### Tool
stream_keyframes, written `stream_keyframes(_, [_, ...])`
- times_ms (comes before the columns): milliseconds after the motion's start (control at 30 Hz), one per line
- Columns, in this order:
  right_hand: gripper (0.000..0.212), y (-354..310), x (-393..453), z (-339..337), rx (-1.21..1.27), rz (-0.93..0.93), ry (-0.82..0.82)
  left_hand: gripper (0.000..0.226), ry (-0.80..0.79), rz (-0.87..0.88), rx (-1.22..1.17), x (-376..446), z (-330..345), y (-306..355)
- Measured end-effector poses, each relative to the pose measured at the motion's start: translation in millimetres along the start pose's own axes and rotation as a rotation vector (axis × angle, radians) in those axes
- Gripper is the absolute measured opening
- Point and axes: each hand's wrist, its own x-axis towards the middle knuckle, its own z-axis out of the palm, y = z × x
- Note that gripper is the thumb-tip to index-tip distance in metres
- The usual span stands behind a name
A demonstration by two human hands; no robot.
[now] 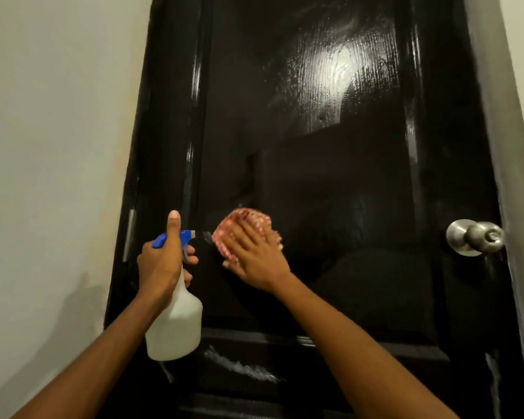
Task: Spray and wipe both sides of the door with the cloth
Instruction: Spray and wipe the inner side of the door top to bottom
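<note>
Glossy black panelled door (330, 146), shut in its frame, wood grain catching a bright glare high on the upper panel. Streaks of white foamy spray on the lower rail, and a thinner wet trail down the right edge below the knob. Round silver knob (475, 237) on the right stile. Pink-and-white patterned cloth (242, 220), bunched, pressed flat against the panel left of centre under the right hand (254, 255), fingers spread over it. Translucent white spray bottle (176, 325) with blue trigger head, held upright just left of the cloth in the left hand (161, 261), thumb raised, nozzle pointing towards the door.
</note>
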Motion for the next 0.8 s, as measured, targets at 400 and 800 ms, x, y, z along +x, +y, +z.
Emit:
stream_keyframes(400, [0.072,110.9,66.0,-83.0,0.03,0.505,0.128,0.072,0.019,0.013,0.045,2.9,-31.1,1.5])
stream_keyframes(800, [0.06,-79.1,-6.4,57.5,-0.151,-0.524,-0.154,0.071,0.078,-0.037,0.136,3.2,-70.9,-31.4])
